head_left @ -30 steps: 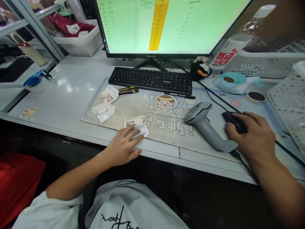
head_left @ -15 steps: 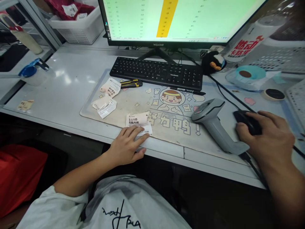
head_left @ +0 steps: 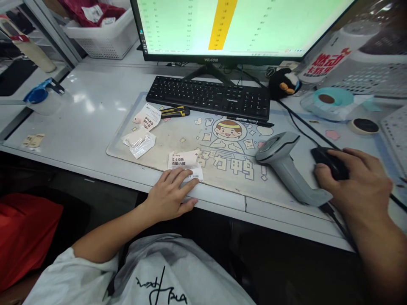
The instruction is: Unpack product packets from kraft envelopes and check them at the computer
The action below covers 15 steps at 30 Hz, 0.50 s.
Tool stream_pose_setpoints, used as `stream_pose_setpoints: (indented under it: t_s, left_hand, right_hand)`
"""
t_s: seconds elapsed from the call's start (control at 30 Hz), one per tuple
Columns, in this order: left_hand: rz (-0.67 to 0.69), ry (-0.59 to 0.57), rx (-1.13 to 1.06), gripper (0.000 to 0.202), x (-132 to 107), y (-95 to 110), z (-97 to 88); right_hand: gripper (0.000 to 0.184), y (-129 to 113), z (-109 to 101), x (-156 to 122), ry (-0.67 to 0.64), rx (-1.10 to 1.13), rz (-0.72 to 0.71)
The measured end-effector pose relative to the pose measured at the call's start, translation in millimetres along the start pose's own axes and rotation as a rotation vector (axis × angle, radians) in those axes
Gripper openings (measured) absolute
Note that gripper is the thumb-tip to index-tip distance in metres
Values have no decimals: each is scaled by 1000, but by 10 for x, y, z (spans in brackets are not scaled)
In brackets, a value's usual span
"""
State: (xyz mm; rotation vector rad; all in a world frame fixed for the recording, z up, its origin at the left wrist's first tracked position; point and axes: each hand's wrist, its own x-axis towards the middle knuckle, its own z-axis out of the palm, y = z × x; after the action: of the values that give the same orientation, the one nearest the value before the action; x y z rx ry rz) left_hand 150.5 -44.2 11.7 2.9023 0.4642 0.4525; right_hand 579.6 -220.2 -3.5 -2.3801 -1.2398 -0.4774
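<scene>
Left hand [head_left: 168,198] lies at the table edge, fingers [head_left: 181,180] extended and slightly spread, not pinching anything. Fingertips rest on the lower part of a printed barcode slip [head_left: 184,160] at the near edge of the desk mat [head_left: 165,142]. Right hand [head_left: 356,182] is curled over a black computer mouse [head_left: 327,163], fingers [head_left: 356,159] wrapped across its top and thumb against its left side, holding it. Mouse sits at the right end of the mat or just past it, hard to tell.

Grey barcode scanner [head_left: 286,167] lies on its side on the mat, just left of the right hand. Also on the mat: a clear plastic packet [head_left: 139,142], a paper slip [head_left: 147,116], and a yellow-and-black utility knife [head_left: 174,111]. Black keyboard [head_left: 208,97] sits behind the mat, below a monitor [head_left: 222,25] showing a green spreadsheet with a yellow column. On the table [head_left: 79,101] to the far right are a stuffed penguin [head_left: 282,82] and a roll of labels [head_left: 333,101]. A white basket [head_left: 104,42] stands at the back left.
</scene>
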Motion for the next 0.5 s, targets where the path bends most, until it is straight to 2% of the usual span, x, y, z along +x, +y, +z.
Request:
stream_pose_setpoints:
  t_s: [0.23,0.37,0.5]
  left_hand:
    - [-2,-7,7,54,3,0,8]
    - [-13,-22,-16,64,7,-12,32]
    - [-21,12,-10,71,-4,35,20]
  right_hand:
    - [63,27,5,5,-6,1,-11]
    - [60,41,41,14,0,11,0]
    - [56,85,4,20,15,18,-14]
